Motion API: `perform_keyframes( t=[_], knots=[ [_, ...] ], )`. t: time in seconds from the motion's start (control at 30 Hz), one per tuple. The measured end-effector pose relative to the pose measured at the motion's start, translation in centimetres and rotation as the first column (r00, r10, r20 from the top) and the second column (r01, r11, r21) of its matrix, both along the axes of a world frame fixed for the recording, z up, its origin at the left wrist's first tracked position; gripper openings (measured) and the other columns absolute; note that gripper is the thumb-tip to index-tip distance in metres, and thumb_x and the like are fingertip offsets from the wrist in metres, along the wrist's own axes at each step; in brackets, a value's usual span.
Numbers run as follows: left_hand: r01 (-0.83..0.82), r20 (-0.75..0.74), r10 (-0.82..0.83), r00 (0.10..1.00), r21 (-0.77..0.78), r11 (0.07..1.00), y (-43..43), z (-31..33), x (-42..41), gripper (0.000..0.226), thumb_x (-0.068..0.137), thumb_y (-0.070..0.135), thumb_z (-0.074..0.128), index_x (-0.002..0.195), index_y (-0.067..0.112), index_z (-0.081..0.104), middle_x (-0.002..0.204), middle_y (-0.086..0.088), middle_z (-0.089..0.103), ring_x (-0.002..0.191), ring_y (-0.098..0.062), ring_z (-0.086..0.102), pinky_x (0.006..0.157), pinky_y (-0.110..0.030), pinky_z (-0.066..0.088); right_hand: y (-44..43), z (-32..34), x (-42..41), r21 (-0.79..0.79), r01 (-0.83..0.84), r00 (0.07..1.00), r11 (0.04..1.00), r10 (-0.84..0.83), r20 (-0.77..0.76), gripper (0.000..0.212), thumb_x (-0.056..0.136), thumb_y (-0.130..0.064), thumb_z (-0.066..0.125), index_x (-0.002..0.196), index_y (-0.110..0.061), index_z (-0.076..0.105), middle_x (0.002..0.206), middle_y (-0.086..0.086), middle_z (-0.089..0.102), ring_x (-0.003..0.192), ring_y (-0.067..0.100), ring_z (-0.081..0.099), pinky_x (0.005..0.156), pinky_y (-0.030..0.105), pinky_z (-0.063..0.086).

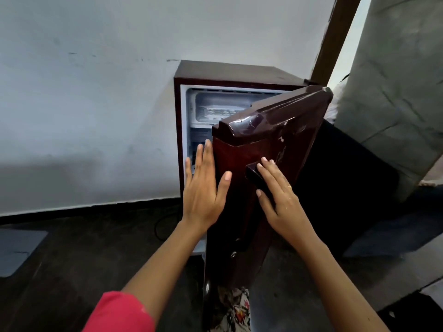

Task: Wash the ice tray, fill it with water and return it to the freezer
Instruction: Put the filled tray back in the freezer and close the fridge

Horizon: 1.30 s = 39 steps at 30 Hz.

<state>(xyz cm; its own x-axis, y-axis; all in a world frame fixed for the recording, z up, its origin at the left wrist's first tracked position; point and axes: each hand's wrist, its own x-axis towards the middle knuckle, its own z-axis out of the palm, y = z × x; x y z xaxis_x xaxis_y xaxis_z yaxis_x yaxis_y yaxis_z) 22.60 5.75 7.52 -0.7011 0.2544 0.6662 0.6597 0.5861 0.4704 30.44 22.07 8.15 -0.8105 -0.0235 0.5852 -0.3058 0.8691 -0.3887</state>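
Lying flat on the dark handle (254, 173) near the middle of the frame, the right hand (280, 195) has its fingers stretched out and not curled round anything; a small ring (289, 187) shows on one finger. Just to the left of it, the left hand (203, 188) is also released, with the fingers straight and pointing up along the left edge of the door (275, 130) and the thumb resting on the door front. Neither hand holds an object.

The door is glossy maroon and stands partly open, covering the right part of the fridge (230, 73). Through the gap, in the upper centre of the frame, the white freezer compartment (203, 101) is visible. The ice tray (219, 113) lies inside it, on the compartment floor, with its right end hidden by the top of the door. Whether its cells contain water I cannot tell. Below the freezer, the lower part of the fridge is dim behind the left hand, and its contents are not clear.

A red sleeve (119, 312) covers the left arm at the bottom edge. A pale wall (84, 104) fills the left half, above a dark floor (84, 255), where a black cable (159, 224) curls just left of the fridge.
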Motion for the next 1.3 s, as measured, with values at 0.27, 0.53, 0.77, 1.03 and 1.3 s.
perform_keyframes(
  t=[0.27,0.53,0.77,1.03,1.3],
  knots=[
    [-0.062,-0.002,0.062,0.998,-0.103,0.993,-2.0,1.0,-4.7,0.068,0.095,0.05,0.017,0.145,0.017,-0.016,0.153,0.005,-0.018,0.143,-0.008,-0.016,0.113,-0.029,-0.021,-2.3,-0.4,-4.4,0.153,0.046,0.998,0.987,-0.05,0.025,0.057,0.095,-0.031,0.04,0.148,-0.016,0.025,0.156,-0.003,0.022,0.145,0.012,0.013,0.115,0.027,0.018],
    [-0.116,0.085,0.125,0.988,-0.106,0.988,-2.9,1.0,-10.4,0.067,0.101,0.037,0.026,0.147,0.011,-0.016,0.157,-0.002,-0.015,0.14,-0.006,-0.019,0.113,-0.034,-0.018,-4.1,-0.6,-10.2,0.277,0.039,0.999,0.96,-0.044,0.01,0.06,0.092,-0.036,0.038,0.148,-0.019,0.022,0.156,-0.003,0.022,0.146,0.02,0.013,0.112,0.036,0.024],
    [-0.173,0.12,0.196,0.973,-0.176,0.969,-4.2,1.6,-15.8,0.065,0.101,0.033,0.027,0.148,0.01,-0.011,0.159,-0.001,-0.007,0.145,-0.011,-0.009,0.116,-0.04,-0.013,-5.0,-0.1,-16.4,0.267,-0.019,0.995,0.964,0.045,-0.089,0.055,0.087,-0.023,0.057,0.14,-0.014,0.042,0.146,0.003,0.044,0.138,0.019,0.033,0.107,0.037,0.036],
    [-0.278,0.139,0.313,0.94,-0.228,0.933,-4.0,2.1,-21.1,0.06,0.102,0.03,0.025,0.149,0.009,-0.005,0.159,-0.001,0.005,0.146,-0.014,-0.006,0.114,-0.043,-0.014,-5.9,-0.2,-22.9,0.219,-0.066,0.985,0.974,0.099,-0.142,0.053,0.083,-0.016,0.058,0.135,-0.011,0.048,0.139,0.006,0.052,0.134,0.021,0.04,0.108,0.036,0.033],
    [-0.292,0.189,0.323,0.927,-0.175,0.94,-3.2,1.8,-25.2,0.056,0.102,0.028,0.023,0.15,0.009,0.001,0.159,-0.003,0.011,0.146,-0.015,-0.003,0.115,-0.044,-0.012,-6.5,-0.7,-27.3,0.194,-0.058,0.977,0.979,0.096,-0.193,0.046,0.086,-0.014,0.051,0.131,-0.007,0.052,0.135,0.01,0.055,0.13,0.024,0.047,0.107,0.034,0.034]
  ],
)
